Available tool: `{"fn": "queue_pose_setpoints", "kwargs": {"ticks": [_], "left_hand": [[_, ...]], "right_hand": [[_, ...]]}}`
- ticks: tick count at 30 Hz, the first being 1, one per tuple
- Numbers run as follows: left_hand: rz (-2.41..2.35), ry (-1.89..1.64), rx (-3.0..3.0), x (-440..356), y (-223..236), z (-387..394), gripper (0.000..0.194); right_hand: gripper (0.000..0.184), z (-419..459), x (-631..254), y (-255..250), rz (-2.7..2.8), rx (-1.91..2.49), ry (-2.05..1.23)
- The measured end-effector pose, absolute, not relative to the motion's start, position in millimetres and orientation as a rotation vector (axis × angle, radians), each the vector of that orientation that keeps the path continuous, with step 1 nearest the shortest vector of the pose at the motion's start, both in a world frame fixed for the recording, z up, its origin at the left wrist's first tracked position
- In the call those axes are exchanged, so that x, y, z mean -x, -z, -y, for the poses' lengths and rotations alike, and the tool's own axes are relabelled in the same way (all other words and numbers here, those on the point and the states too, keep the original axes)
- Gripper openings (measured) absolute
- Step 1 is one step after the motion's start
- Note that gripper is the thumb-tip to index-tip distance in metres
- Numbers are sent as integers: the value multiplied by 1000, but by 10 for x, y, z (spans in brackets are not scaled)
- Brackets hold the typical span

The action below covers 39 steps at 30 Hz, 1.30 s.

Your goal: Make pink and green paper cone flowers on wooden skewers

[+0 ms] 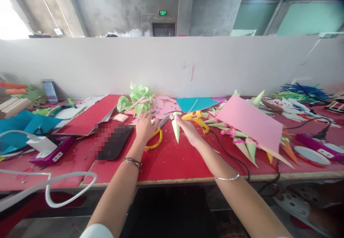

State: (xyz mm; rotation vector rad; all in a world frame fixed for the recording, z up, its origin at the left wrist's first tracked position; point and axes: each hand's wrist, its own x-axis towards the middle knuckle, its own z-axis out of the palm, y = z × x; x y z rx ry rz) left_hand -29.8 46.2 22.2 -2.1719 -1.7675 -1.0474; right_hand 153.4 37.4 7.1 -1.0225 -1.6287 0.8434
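Note:
My right hand (pixel 188 129) holds a small pale green paper cone (pixel 176 132) by its wide end, its tip pointing down over the red tabletop. Fingers apart and bent down, my left hand (pixel 146 126) reaches over the near side of the pink paper scraps (pixel 167 107). Whether its fingertips touch a scrap is hard to see. Between the hands lie scissors with yellow handles (pixel 155 139). A yellow glue gun (pixel 197 119) rests just beyond my right hand, its cord trailing right.
Left stand a dark phone (pixel 119 143), a red sheet (pixel 91 115) and a purple power strip (pixel 53 155) with a white plug. Crumpled green paper (pixel 139 96) lies at the back. Right are a pink sheet (pixel 251 121) over several paper cones, and a white dish (pixel 311 155).

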Motion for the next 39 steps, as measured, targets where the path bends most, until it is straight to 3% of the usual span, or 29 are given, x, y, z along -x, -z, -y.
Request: {"fn": "queue_pose_setpoints", "kwargs": {"ticks": [5,11,16,20,24,27,34,39], "left_hand": [[1917,679,2279,545,-60,-636,48],[1880,595,2412,578,34,-750,39],[1734,806,2445,485,-36,-701,37],[1481,894,2606,355,-92,-594,37],[1391,823,2696,242,-113,-506,35],[1374,729,2740,191,-132,-467,32],[1466,558,2686,125,-172,-430,32],[1507,520,2665,99,-178,-404,31]], "right_hand": [[49,-274,-1515,-83,1850,1188,-728],[46,-244,-1541,-64,2084,1363,-489],[46,-268,-1531,-67,2074,1473,-400],[50,-278,-1498,-115,1882,1405,-413],[23,-275,-1457,-139,1788,1017,-504],[23,-295,-1443,-111,1751,867,-648],[19,-355,-1453,-49,1634,868,-812],[12,-328,-1455,-100,1666,893,-742]]}}
